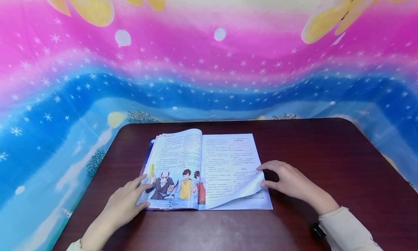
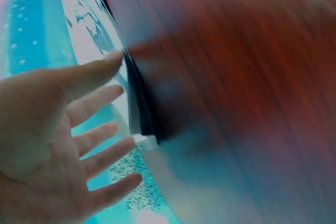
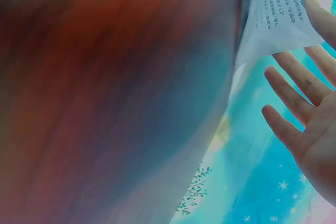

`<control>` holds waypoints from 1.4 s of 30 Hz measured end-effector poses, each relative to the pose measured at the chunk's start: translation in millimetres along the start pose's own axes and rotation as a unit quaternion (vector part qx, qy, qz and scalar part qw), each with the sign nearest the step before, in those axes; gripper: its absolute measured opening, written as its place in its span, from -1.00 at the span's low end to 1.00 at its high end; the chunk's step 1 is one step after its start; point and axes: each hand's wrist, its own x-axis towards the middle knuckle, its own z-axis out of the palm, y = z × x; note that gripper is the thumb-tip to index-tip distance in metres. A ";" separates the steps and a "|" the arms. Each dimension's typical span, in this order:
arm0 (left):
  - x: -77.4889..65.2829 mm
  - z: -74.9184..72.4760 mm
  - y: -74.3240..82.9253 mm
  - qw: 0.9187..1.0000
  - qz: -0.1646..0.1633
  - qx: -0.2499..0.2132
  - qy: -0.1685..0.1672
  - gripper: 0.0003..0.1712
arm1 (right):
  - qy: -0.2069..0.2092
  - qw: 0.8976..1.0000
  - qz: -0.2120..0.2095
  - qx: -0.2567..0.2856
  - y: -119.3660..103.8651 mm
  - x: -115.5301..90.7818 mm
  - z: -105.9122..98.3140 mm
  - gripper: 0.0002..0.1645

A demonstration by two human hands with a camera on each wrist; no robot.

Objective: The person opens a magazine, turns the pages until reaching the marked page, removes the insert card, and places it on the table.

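Observation:
An open magazine (image 1: 217, 153) lies on a dark reddish-brown table, with printed text on both sides and a cartoon of several people at the lower left. My left hand (image 1: 125, 202) rests on the left page's outer edge, its fingers spread; the left wrist view shows the thumb (image 2: 94, 77) along the magazine's edge. On the other side, my right hand (image 1: 290, 180) pinches the lower outer corner of a right-hand page (image 1: 249, 187), which curls up off the sheet below. In the right wrist view, the thumb is in front of this page (image 3: 278, 19) and some fingertips are behind it.
Around the magazine is the glossy tabletop (image 1: 313, 149), with rounded far corners. A colourful cloth (image 1: 209, 62) with snowflakes hangs behind and beside the table. A dark band (image 1: 317, 230) sits at my right sleeve.

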 end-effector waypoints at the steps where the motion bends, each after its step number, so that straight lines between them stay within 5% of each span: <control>1: 1.5 -1.4 3.1 1.000 -0.002 0.002 0.009 -0.38 | 0.007 1.000 -0.001 0.001 -1.0 1.5 -0.6 -0.48; 7: 12.0 -9.8 31.7 0.996 0.013 -0.050 0.079 -0.46 | 0.056 0.998 -0.016 0.010 -9.1 7.8 -4.1 -0.52; 19: 33.3 -10.2 95.0 0.968 0.063 -0.172 0.170 -0.60 | 0.099 0.994 -0.033 0.030 -22.7 19.1 -13.6 -0.51; 32: 43.7 -21.0 133.5 0.955 0.123 -0.211 0.166 -0.60 | 0.127 0.990 -0.049 0.038 -46.8 30.1 -22.4 -0.46; 42: 52.9 -27.8 170.0 0.940 0.191 -0.237 0.151 -0.37 | 0.161 0.983 -0.076 0.036 -70.5 39.1 -28.1 -0.44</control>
